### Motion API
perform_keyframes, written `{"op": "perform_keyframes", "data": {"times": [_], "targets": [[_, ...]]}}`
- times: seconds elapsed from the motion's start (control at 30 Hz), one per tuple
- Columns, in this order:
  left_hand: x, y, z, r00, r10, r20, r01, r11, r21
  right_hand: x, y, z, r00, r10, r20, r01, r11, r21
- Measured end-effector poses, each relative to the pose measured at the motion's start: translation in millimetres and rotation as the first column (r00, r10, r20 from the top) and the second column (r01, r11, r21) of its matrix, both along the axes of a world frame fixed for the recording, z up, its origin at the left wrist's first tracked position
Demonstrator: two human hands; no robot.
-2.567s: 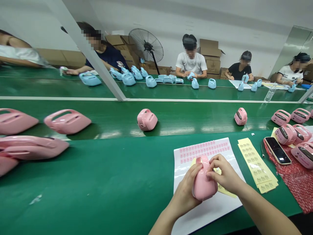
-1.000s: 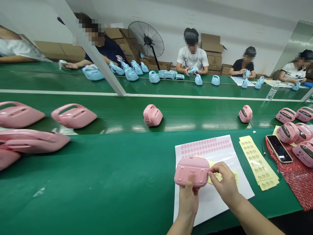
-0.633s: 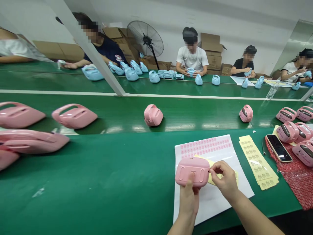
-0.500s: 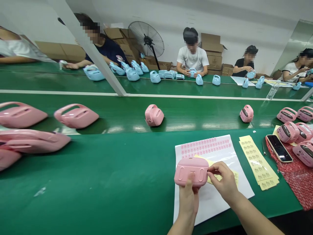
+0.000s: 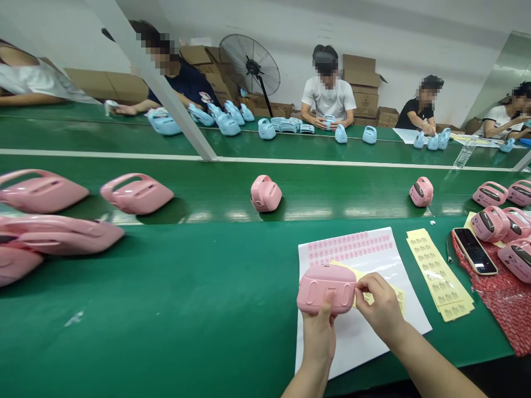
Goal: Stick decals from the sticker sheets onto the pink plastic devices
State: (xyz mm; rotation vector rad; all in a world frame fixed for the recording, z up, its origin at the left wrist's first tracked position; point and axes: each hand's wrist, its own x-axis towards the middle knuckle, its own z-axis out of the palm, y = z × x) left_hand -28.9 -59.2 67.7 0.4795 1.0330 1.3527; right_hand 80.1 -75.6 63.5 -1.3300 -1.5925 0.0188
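Observation:
A pink rounded plastic casing [image 5: 319,301] is in my left hand [image 5: 318,331], held above a white sheet [image 5: 348,354]. The left thumb presses on the side facing me, between two raised oval pads. At the casing's right edge, my right hand [image 5: 379,304] has thumb and forefinger pinched together; anything between those tips is too small to make out. Rows of small pink stickers [image 5: 348,247] run along the top of the sheet. Partly hidden behind the casing and my right fingers lies a yellow sticker sheet [image 5: 400,298].
Yellow sticker strips [image 5: 440,276] and a phone [image 5: 474,251] on red bubble wrap [image 5: 498,298] lie to the right. Pink casings stand along the green belt [image 5: 207,193], with more at left [image 5: 70,235]. Co-workers sit opposite with blue casings [image 5: 226,124]; a slanted post [image 5: 166,94] rises at left.
My hands and the casing keep nearly the same pose, while the view shifts slightly. Across the belt, a co-worker in black has lowered a blue casing to the table.

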Motion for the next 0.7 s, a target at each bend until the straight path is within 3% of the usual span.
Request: {"op": "perform_keyframes", "data": {"times": [0.2, 0.47, 0.7], "targets": [[-1.7, -0.5, -4.2, 0.995, -0.063, 0.075, 0.065, 0.998, -0.024, 4.0, 2.2, 0.9, 0.995, 0.084, 0.047, -0.086, 0.995, 0.042], [-2.4, 0.8, -3.2, 0.996, -0.007, 0.086, 0.012, 0.998, -0.055, 4.0, -2.1, 2.9, 0.982, 0.147, -0.12, -0.148, 0.989, 0.004], [-3.6, 0.0, -1.6, 0.997, -0.009, 0.075, 0.014, 0.998, -0.064, 7.1, -0.8, 1.5, 0.99, 0.143, 0.015, -0.144, 0.989, 0.032]]}}
